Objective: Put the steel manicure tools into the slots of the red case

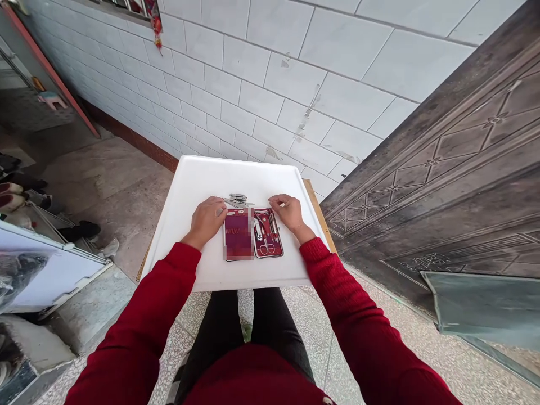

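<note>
An open manicure case (239,247) with a dark red lining lies on a white tabletop (202,174). Its right half holds small scissors (267,247), a nail clipper (258,228) and other slim metal tools; part of the left half is blurred out. Just beyond the case's far edge is a small pile of metal tools (238,199). My left hand (206,219) is at the case's far left corner, fingers bent and closed against its edge. By the far right corner, my right hand (288,211) has its fingertips drawn together; whatever they hold is too small to make out.
A pale tiled wall (236,84) rises behind the table. To the right stands a dark patterned metal door (442,174). Shoes (12,194) and a white rack (50,247) are on the left. My legs (257,320) are close to the table's near edge.
</note>
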`<state>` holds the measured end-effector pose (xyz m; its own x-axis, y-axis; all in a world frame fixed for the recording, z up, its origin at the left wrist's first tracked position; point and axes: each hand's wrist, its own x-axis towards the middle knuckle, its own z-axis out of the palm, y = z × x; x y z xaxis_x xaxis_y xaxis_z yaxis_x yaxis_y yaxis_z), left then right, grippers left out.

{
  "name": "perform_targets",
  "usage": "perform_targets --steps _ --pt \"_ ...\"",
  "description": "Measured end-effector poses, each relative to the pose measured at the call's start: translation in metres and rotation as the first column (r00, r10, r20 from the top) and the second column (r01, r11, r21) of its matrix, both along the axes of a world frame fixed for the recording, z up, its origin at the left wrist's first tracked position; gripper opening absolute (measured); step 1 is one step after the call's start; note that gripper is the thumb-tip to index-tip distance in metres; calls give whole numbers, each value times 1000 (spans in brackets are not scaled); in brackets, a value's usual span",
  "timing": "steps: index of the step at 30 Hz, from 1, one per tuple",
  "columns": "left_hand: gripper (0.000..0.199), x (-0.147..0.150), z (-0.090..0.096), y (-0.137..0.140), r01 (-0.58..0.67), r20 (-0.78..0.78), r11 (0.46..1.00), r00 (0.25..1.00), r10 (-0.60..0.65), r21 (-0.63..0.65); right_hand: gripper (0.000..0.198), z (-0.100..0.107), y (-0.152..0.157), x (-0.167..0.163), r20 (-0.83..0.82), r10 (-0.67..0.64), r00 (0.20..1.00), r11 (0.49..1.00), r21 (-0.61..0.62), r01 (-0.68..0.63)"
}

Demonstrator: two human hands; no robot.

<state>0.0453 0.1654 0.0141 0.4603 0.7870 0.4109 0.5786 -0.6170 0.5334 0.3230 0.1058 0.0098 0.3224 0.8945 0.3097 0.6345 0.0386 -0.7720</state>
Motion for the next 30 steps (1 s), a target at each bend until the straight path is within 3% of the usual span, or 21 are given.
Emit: perform_targets --steps 4,7,9,11,18,30 --pt "20 -2 0 3 17 -7 1000 1000 -17 -2 17 -7 -6 3 -56 22 998 996 85 -17" --pt "20 -2 0 5 11 -14 1000 1000 -12 -10 20 3 -9 -14 137 176 975 962 186 -200" --pt "22 -3 0 6 0 -21 1000 1000 -1 -11 23 12 -11 -30 300 309 902 918 153 -365" --pt "22 -3 0 7 -5 -27 1000 1000 5 -5 22 17 -12 -44 431 370 823 895 74 -441" --pt "23 -2 -5 11 -5 -13 1000 1000 5 -2 38 14 -11 -57 579 394 714 894 -60 -445" --pt "23 -1 2 10 13 -51 1000 999 -13 -1 41 17 -13 -57 617 378 690 892 -43 -451"
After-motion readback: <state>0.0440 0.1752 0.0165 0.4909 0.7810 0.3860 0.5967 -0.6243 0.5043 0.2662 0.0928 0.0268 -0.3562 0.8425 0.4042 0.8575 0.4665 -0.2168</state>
